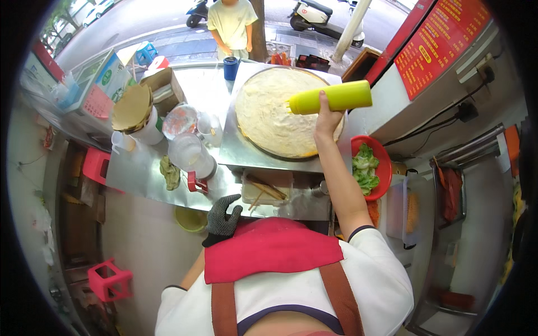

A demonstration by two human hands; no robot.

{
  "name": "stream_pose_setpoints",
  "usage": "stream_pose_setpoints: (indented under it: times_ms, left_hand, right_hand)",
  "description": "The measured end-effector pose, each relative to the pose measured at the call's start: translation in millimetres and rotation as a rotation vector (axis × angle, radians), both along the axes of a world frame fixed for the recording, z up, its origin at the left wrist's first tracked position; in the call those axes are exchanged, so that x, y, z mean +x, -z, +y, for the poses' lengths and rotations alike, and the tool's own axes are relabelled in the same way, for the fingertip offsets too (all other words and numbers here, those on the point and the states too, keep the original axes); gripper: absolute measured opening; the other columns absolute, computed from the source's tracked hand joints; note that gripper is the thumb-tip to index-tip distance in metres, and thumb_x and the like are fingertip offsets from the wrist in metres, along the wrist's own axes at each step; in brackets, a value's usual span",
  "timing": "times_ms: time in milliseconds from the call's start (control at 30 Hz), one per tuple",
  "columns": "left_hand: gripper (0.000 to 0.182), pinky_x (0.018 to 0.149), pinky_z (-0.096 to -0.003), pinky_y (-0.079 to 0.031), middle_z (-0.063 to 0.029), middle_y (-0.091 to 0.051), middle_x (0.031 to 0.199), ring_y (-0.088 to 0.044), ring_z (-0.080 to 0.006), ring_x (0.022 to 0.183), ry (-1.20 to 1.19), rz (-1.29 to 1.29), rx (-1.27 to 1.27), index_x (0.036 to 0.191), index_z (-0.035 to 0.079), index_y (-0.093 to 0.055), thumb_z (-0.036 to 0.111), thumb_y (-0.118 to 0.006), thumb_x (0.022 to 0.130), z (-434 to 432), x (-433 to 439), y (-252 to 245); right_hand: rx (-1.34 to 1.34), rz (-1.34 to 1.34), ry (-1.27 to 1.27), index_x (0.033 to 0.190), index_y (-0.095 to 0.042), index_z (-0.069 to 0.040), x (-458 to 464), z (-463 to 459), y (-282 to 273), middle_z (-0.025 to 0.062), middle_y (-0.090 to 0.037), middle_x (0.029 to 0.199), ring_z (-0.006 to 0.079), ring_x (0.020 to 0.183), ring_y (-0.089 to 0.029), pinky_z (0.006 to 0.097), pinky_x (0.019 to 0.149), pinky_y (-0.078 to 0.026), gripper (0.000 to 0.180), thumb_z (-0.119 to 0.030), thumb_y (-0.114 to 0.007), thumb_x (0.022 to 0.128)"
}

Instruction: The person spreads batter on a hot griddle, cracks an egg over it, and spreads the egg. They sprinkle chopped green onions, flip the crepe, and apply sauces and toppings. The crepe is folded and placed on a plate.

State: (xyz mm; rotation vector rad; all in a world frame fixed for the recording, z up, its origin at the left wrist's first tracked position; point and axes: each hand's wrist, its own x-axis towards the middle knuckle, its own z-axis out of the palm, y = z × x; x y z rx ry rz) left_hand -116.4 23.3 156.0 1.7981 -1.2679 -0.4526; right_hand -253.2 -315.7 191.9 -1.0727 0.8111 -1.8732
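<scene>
Over a large round griddle, my right hand [328, 119] grips a yellow-green squeeze bottle [336, 96]. The bottle lies nearly level, its several small nozzles towards the left. Beneath it a thin pale crepe [273, 113] covers the griddle almost to the rim. My left hand [225, 216] wears a dark grey knit glove and rests by the counter's near edge, beside my red apron [273, 252]; its thumb and fingers are apart, with nothing seen between them. An open plastic tub [248, 193] with wooden tools across it stands below the griddle's metal housing.
Right of the griddle are a red bowl [387, 168] of lettuce [365, 168] and a clear plastic bin [397, 210]. On the left stand clear pitchers [191, 153], a crumpled cloth [170, 172] and a cardboard box [170, 86]. A person [232, 25] stands beyond the counter.
</scene>
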Motion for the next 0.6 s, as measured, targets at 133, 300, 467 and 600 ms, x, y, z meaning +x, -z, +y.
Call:
stream_pose_setpoints:
  times_ms: [133, 300, 467, 600]
  left_hand:
    - [0.028, 0.081, -0.0386, -0.048, -0.0146, -0.065, 0.099, -0.062, -0.0320, 0.091, -0.084, 0.023, 0.032, 0.106, 0.008, -0.063, 0.016, -0.066, 0.079, 8, 6, 5]
    - [0.028, 0.085, -0.0378, -0.047, -0.0142, -0.065, 0.101, -0.062, -0.0306, 0.094, -0.173, 0.063, 0.070, 0.106, 0.006, -0.063, 0.015, -0.065, 0.079, 18, 17, 21]
    - [0.028, 0.087, -0.0360, -0.047, -0.0144, -0.065, 0.101, -0.062, -0.0282, 0.097, -0.350, 0.133, 0.158, 0.105, 0.002, -0.064, 0.015, -0.065, 0.080, 32, 27, 29]
    - [0.028, 0.087, -0.0310, -0.047, -0.0125, -0.065, 0.104, -0.062, -0.0209, 0.097, -0.537, 0.251, 0.151, 0.110, 0.000, -0.061, 0.005, -0.063, 0.082, 67, 32, 42]
  right_hand:
    - [-0.114, 0.101, -0.077, 0.114, -0.047, -0.001, 51, -42, 16, 0.0046, -0.056, 0.104, 0.0144, 0.091, -0.054, 0.0270, 0.083, -0.043, 0.049, -0.011, -0.075, 0.075]
    - [-0.168, 0.159, -0.140, 0.123, -0.040, -0.003, 105, -83, 19, 0.0111, -0.058, 0.108, 0.0218, 0.101, -0.058, 0.0320, 0.089, -0.044, 0.069, -0.023, -0.080, 0.070]
    - [-0.137, 0.479, 0.220, 0.118, -0.042, -0.003, 87, -147, 14, 0.0168, -0.062, 0.102, 0.0334, 0.094, -0.061, 0.0406, 0.080, -0.047, 0.071, -0.038, -0.079, 0.068]
    - [-0.023, 0.676, 0.403, 0.112, -0.046, -0.001, 51, -170, 3, 0.0175, -0.063, 0.096, 0.0329, 0.088, -0.063, 0.0393, 0.076, -0.048, 0.070, -0.040, -0.081, 0.065]
